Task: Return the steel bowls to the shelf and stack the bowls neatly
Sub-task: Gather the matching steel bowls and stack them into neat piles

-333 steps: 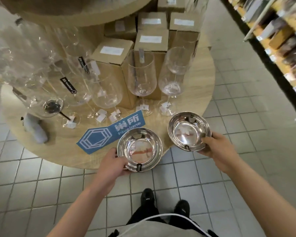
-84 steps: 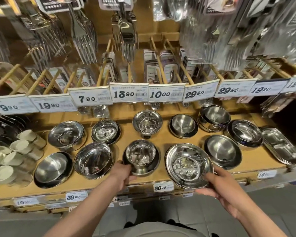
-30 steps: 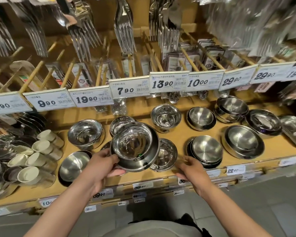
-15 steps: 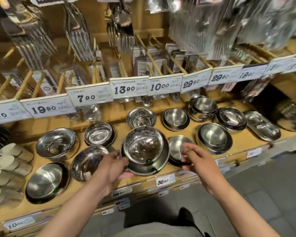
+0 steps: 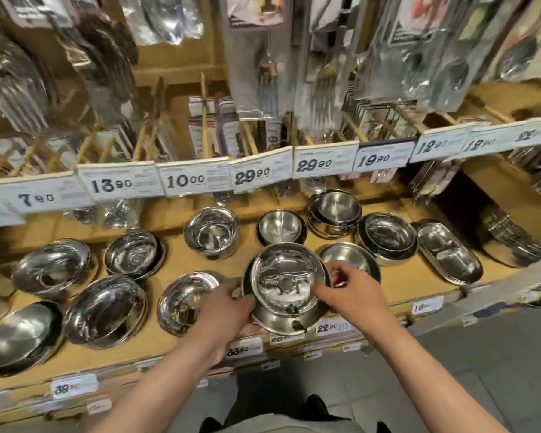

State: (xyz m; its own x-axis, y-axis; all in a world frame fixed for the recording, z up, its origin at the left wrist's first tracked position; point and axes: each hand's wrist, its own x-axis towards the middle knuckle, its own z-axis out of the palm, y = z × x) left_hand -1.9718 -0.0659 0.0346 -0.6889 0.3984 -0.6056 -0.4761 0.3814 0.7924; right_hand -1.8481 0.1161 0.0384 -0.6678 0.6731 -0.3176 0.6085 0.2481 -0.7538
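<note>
A stack of shiny steel bowls (image 5: 286, 281) hangs just above the front of the wooden shelf (image 5: 175, 259). My left hand (image 5: 224, 310) grips its left rim and underside. My right hand (image 5: 347, 292) holds the right rim, fingers curled over the edge. A shallow steel bowl (image 5: 355, 256) lies right behind my right hand, and another bowl (image 5: 183, 300) sits just left of my left hand. Motion blur softens the whole view.
Several more steel bowls (image 5: 211, 232) fill the shelf in two rows, with an oval divided tray (image 5: 448, 253) at the right. Price tags (image 5: 185, 181) line the rail above, and packaged cutlery (image 5: 266, 73) hangs overhead. Grey tiled floor (image 5: 450, 370) lies below.
The stacked bowls have shifted right along the shelf front. My right hand, free half a second ago, now holds the stack's right rim.
</note>
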